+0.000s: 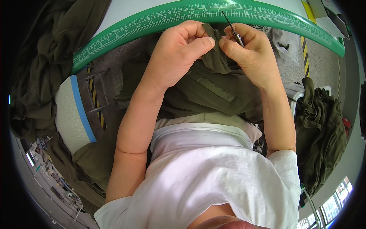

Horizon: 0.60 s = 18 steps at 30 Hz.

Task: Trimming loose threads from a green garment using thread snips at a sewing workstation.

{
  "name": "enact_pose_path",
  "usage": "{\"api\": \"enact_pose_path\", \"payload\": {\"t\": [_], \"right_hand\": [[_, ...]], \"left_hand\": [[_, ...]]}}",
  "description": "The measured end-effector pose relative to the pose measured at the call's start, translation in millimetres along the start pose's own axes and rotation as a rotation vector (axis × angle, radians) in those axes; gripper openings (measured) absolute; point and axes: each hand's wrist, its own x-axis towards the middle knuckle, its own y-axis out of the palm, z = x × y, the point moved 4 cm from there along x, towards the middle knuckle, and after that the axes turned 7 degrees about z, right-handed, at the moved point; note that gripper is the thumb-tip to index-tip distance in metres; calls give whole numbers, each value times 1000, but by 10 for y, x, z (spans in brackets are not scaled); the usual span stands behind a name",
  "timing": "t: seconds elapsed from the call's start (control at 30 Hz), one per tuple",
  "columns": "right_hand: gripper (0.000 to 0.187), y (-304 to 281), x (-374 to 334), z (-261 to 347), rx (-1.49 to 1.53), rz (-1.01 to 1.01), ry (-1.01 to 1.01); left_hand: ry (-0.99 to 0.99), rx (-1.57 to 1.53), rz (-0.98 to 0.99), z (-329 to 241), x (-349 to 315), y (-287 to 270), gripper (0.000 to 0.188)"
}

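An olive-green garment [213, 86] lies across my lap, and one edge of it is raised between my two hands. My left hand [177, 51] is closed, thumb and fingers pinching that fabric edge. With my right hand [253, 53] also closed, I hold dark, slender scissors [237, 37], their pointed end sticking up toward the table edge. The thumb of this hand rests against the same fabric, close to the left fingertips. The lower part of the scissors is hidden in the right palm.
Ahead curves a green table edge [164, 21] with ruler markings. More olive garments hang at the left [34, 76] and lie heaped over a white-framed holder at the right [320, 126]. A clear plastic bag [286, 44] and a white blue-edged surface [72, 114] flank me.
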Motion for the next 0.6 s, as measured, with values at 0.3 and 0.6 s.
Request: {"api": "enact_pose_path", "payload": {"t": [0.3,0.6], "right_hand": [[29,102,-349,179,592,-70,29],[31,102,-408,153,713,131,405]], "left_hand": [[-28,45,-30,-38,5,-5,10],[-8,34,-28,-54,-1,8,10]]}}
